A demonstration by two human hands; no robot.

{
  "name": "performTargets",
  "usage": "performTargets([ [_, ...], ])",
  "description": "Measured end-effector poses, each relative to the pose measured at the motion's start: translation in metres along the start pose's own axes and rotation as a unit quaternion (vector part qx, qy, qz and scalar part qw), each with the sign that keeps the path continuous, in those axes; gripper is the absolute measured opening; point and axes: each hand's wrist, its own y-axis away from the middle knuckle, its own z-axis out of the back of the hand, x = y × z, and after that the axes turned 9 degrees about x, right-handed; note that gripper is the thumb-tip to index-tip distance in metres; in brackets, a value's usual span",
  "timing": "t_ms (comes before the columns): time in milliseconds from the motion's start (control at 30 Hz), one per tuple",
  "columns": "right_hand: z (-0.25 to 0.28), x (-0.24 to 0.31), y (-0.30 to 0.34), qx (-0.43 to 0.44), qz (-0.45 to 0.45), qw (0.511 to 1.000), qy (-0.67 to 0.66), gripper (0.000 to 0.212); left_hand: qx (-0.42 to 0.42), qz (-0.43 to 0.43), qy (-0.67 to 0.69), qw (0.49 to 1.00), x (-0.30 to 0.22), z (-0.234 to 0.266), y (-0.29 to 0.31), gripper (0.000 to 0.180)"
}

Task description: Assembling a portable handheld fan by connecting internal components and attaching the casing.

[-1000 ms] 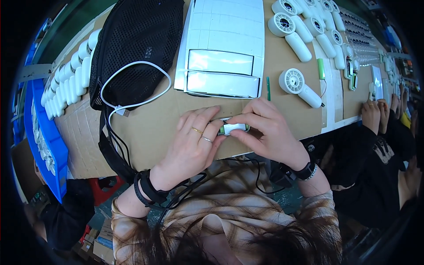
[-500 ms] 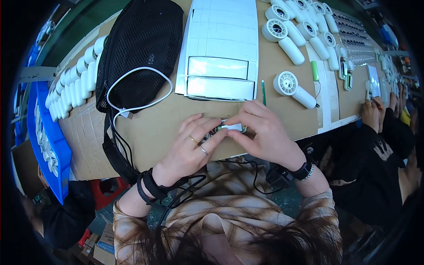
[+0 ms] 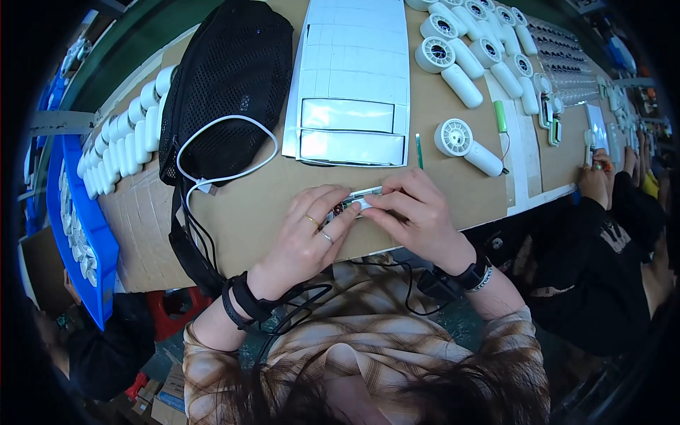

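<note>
My left hand (image 3: 304,230) is closed around one end of a small open white casing (image 3: 365,192), where a bit of circuitry with reddish-brown parts shows by the fingertips. At the other end my right hand (image 3: 418,216) is closed, thumb and fingers pinching the casing and a small white piece (image 3: 361,203) in it. The fingers hide much of this part. A thin green strip (image 3: 418,150) lies just beyond my right hand. Farther right lies a white handheld fan (image 3: 469,146), and beside it a green cylindrical battery (image 3: 501,117) with a thin wire.
A stack of white sheets (image 3: 347,78) lies ahead, with a black mesh bag (image 3: 230,85) and looped white cable (image 3: 276,145) to its left. White fans (image 3: 460,86) crowd the far right; more white housings (image 3: 124,152) stand left, near a blue bin (image 3: 105,244). Co-workers' hands (image 3: 597,177) are at right.
The view has shifted slightly. My right fingers have moved left along the casing, and more of the casing's far edge shows between my hands. The green end that showed by my right fingers is covered.
</note>
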Motion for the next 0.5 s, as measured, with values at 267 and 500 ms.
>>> performTargets([
  [267,0.003,-0.003,0.007,0.016,-0.023,0.999,-0.036,0.027,-0.004,0.002,-0.010,1.000,-0.005,0.000,0.000,0.042],
  [500,0.028,0.014,0.003,0.046,-0.040,0.998,0.010,0.046,-0.017,-0.006,0.026,1.000,0.001,-0.001,0.006,0.045],
])
